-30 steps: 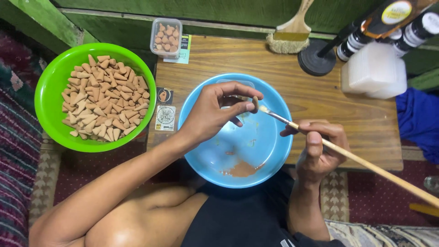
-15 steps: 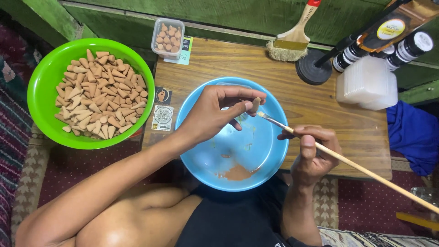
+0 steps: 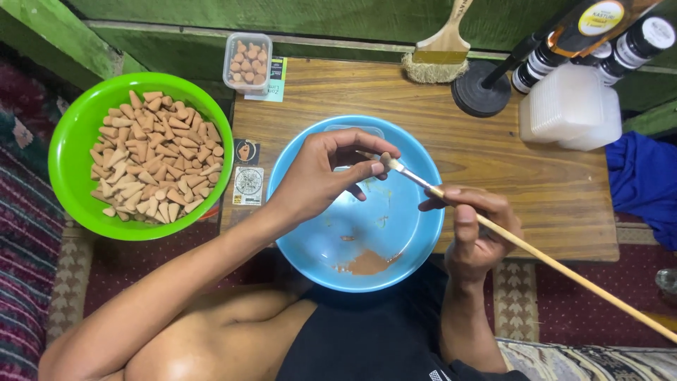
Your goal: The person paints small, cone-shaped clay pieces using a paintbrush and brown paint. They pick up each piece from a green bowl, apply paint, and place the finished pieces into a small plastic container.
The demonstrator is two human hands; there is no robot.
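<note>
Currently left hand (image 3: 321, 176) pinches a small tan cone (image 3: 385, 160) at its fingertips, over the blue bowl (image 3: 310, 240). Right hand (image 3: 476, 226) is closed around a long thin brush (image 3: 564, 271), bristle tip touching the cone. Brown residue (image 3: 367, 263) sits at the bowl's 6 o'clock (thin smear). Green bowl of cones (image 3: 70, 169) sits at 9 o'clock, small clear tub (image 3: 248, 62) at 11, both beyond the blue bowl.

One head-worn view looks steeply down from close above, facing the wooden table (image 3: 493, 183) and its far edge.
</note>
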